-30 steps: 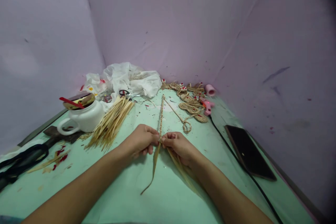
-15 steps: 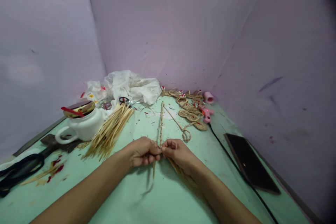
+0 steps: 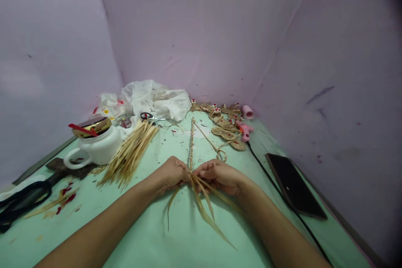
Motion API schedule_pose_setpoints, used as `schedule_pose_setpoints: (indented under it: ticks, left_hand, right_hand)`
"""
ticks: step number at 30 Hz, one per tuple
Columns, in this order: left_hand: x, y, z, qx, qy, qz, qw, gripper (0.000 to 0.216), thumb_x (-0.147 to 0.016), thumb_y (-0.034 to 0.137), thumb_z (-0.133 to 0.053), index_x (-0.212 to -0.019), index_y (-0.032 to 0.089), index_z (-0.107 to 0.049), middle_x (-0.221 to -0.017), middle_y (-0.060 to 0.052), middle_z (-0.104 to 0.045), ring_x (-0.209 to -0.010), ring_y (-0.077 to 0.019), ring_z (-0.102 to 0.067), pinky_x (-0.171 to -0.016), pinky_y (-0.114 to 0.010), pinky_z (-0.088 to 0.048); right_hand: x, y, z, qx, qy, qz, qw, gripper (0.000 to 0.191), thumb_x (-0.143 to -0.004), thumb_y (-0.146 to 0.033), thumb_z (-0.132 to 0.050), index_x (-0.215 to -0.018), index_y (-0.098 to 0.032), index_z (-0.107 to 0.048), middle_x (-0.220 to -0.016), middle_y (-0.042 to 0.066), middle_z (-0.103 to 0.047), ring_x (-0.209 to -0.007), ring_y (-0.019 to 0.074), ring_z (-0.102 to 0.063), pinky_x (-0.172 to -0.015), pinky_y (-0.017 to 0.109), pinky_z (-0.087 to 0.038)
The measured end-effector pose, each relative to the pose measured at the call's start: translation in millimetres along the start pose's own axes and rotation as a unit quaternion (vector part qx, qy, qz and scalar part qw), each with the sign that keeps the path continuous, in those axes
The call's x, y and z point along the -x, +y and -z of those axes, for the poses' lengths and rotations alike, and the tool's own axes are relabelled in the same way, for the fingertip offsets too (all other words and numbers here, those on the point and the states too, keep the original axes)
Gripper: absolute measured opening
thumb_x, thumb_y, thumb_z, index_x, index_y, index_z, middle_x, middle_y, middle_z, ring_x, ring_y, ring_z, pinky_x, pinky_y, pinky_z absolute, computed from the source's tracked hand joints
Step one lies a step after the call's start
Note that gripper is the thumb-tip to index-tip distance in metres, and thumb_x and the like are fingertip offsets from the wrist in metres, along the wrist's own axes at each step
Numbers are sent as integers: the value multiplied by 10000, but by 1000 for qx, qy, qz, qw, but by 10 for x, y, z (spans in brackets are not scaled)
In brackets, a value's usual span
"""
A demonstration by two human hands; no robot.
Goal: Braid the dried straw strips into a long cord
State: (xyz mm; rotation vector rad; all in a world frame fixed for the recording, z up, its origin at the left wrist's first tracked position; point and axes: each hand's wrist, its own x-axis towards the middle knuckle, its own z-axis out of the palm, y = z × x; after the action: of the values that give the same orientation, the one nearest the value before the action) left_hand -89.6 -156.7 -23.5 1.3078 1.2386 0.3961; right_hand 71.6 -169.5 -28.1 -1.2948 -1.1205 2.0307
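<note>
A thin straw braid runs from the back of the table straight toward me, and its near end lies between my hands. My left hand is closed, pinching that end from the left. Close against it, my right hand has its fingers curled at the same spot, closed on the loose straw strands. Several of these flat strands fan out below the hands onto the table. From the braid's far end a thinner plaited cord slants right and ends in a small coiled loop. My fingertips are partly hidden.
Left: a bundle of dry straw, a white mug with a gold lid, large black-handled scissors. Back: white plastic bags, small scissors, woven soles. Right: a pink glue gun, its black cord, a dark phone.
The loose strands now spread out below my hands, where before they were mostly tucked under my right hand. My right hand has turned and shifted slightly right. The view has tilted a little.
</note>
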Motion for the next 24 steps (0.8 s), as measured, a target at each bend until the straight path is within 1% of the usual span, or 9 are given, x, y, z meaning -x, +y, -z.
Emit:
schedule_pose_setpoints:
  ticks: [3,6,9,12,16,20,24]
  left_hand:
    - [-3,-8,9,0,-3,3,1000,35,-521,145,-504,-490,131,-499,-326,64,-370,-268,-30,-225,-304,-185,-130]
    - [-2,-9,4,-8,2,-1,1000,38,-523,157,-504,-497,130,-506,-331,63,-367,-275,-31,-229,-305,-184,-132]
    - [6,-3,-10,-19,7,-4,1000,54,-524,171,-501,-491,129,-511,-325,63,-359,-278,-30,-224,-310,-183,-129]
    - [11,-3,-18,-24,10,-6,1000,69,-524,182,-500,-512,124,-534,-327,62,-364,-287,-31,-230,-324,-184,-145]
    - [3,-20,-18,-51,18,-27,998,123,-542,221,-508,-497,115,-553,-351,36,-412,-327,-42,-265,-356,-193,-171]
    - [-1,-28,-35,-60,19,-38,997,198,-543,285,-551,-494,96,-585,-396,9,-465,-379,-56,-309,-394,-202,-211]
    - [-9,-38,-72,-46,12,-48,998,235,-540,318,-577,-517,87,-606,-409,13,-454,-402,-54,-296,-412,-204,-220]
  right_hand:
    - [-9,-37,15,18,12,-12,1000,154,-661,-74,-504,-737,-85,-637,-548,38,-628,-467,106,-580,-462,206,-461]
    - [-18,-72,-40,30,63,-25,997,139,-633,-30,-526,-685,-100,-635,-522,11,-618,-437,96,-563,-433,198,-460]
    - [-18,-90,-98,39,107,-42,993,103,-629,-40,-551,-630,-113,-623,-486,-1,-603,-426,89,-549,-427,194,-462]
    - [-16,-88,-130,52,132,-47,989,88,-639,-66,-557,-622,-122,-622,-490,0,-603,-433,81,-543,-436,185,-456]
    - [-21,-64,-171,61,150,-30,986,60,-640,-89,-568,-595,-122,-590,-478,-9,-577,-426,72,-521,-461,191,-450]
    - [-21,-26,-230,61,154,4,986,106,-641,-60,-537,-570,-133,-505,-442,-16,-539,-445,101,-538,-494,233,-463]
    - [-12,8,-273,26,148,14,988,132,-641,-42,-502,-603,-153,-442,-421,-26,-513,-433,112,-536,-500,254,-459]
